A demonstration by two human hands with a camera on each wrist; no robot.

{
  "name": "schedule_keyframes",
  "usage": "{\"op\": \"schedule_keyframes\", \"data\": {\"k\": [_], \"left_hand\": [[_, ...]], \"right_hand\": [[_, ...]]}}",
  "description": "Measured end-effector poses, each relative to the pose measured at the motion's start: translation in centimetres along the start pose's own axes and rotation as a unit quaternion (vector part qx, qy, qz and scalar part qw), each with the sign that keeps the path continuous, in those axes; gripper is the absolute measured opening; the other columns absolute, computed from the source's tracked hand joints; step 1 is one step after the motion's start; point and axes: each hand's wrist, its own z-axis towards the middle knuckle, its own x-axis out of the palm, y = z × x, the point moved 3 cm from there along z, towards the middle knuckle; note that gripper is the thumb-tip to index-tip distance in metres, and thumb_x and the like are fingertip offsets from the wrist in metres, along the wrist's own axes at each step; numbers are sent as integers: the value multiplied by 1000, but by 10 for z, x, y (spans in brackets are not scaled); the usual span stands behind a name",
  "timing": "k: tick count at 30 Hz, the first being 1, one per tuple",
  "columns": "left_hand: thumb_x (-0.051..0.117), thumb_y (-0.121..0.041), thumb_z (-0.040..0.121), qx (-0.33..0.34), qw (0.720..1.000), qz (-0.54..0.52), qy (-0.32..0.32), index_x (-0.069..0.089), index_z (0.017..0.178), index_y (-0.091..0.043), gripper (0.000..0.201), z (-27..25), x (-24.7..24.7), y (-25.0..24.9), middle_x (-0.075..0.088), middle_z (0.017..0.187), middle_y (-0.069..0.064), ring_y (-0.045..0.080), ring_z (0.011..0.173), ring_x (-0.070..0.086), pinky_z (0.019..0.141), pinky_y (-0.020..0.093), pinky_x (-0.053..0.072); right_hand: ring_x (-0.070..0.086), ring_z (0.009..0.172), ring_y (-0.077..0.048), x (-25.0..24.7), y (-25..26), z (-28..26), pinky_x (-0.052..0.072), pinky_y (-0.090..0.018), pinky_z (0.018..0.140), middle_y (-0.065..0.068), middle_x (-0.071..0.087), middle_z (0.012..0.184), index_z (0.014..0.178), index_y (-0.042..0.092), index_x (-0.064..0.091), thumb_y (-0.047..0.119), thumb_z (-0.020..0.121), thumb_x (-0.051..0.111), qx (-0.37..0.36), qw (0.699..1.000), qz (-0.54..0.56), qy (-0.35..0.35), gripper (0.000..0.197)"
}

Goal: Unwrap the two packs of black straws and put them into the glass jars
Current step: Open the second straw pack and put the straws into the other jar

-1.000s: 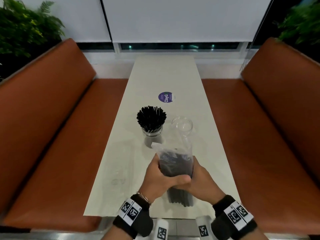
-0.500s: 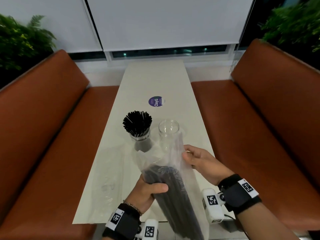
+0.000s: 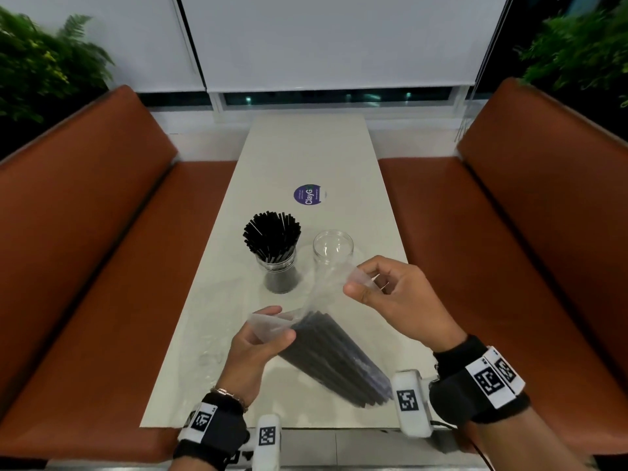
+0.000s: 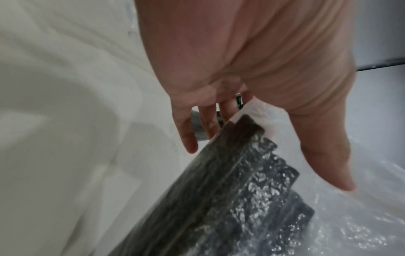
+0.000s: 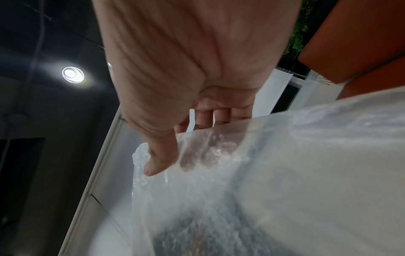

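Over white table (image 3: 307, 158), straw pack (image 3: 334, 358) between both hands' pinching fingers (image 3: 355, 288).

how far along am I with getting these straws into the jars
Done: one jar already holds black straws. In hand: left hand and right hand each pinch the wrapper of the second pack. Left: fill the empty jar.

Dim, soft overhead light; 1 ceiling lamp (image 5: 72, 74) flares (wrist views blurred), head view's edges bow.

Orange benches (image 3: 102, 266), plants (image 3: 40, 62), purple sticker (image 3: 308, 194)
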Motion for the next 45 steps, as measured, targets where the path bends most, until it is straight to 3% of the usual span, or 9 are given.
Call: {"op": "schedule_keyframes", "data": {"k": [3,5,7,10,13,17,22,37,45], "left_hand": [[86,0,78,37,998,47,-12,76,102,-14,30,-4,-2,-15,77,100,2,17,92,71,76,26,59],[83,3,80,58,995,83,-7,80,87,-22,26,-3,-4,-19,78,94,-1,14,88,72,73,24,58],[91,-10,73,63,991,116,-19,81,86,-26,23,-4,-12,-23,79,95,-1,18,91,72,77,29,57],[97,-19,63,54,980,188,-36,74,111,-31,55,-6,-25,-35,76,114,-5,24,112,70,93,38,59],[97,-33,64,157,950,264,-55,60,135,-35,80,-15,-20,-78,64,138,-18,6,127,60,106,29,46],[86,-51,74,293,908,300,-1,72,125,-39,54,-36,31,-142,70,127,-26,0,127,61,105,17,45],[82,-41,83,381,877,292,27,82,102,-34,21,-39,74,-157,79,103,-23,8,118,67,108,41,49],[81,-29,87,274,923,270,-9,75,89,-42,14,-36,64,-146,70,102,-14,-4,99,66,79,2,47],[77,-34,89,257,886,383,-50,73,86,-42,10,-29,4,-127,69,97,-27,0,102,62,73,17,45]], "right_hand": [[49,60,-2,1,11,0,42,-18,61,14,72,81,95,27,78,32,88,84,-32,999,30,-15,11],[45,55,-2,-1,20,0,39,-12,57,19,67,73,93,21,79,26,90,82,-54,998,33,-20,7],[46,55,-2,-3,28,1,40,-11,58,16,70,76,90,19,79,24,89,83,-70,997,25,-27,7],[55,63,-7,-3,36,0,47,-19,64,2,77,90,89,18,81,24,87,85,-80,995,22,-45,8],[66,77,-19,3,43,-3,53,-21,71,1,78,92,88,15,82,20,86,85,-88,996,0,-29,6],[69,80,-19,14,50,-3,56,-31,73,5,79,91,88,18,83,20,86,86,-104,994,-37,-9,4],[72,79,-18,19,57,-5,57,-29,69,12,78,85,87,26,83,26,82,89,-142,987,-55,-45,8],[73,78,-21,21,59,-4,64,-36,72,4,77,83,85,13,82,13,82,87,-132,988,35,-78,6],[71,73,-27,8,54,-2,62,-34,72,-2,77,76,82,7,78,16,79,85,-100,982,122,-104,12]]}}
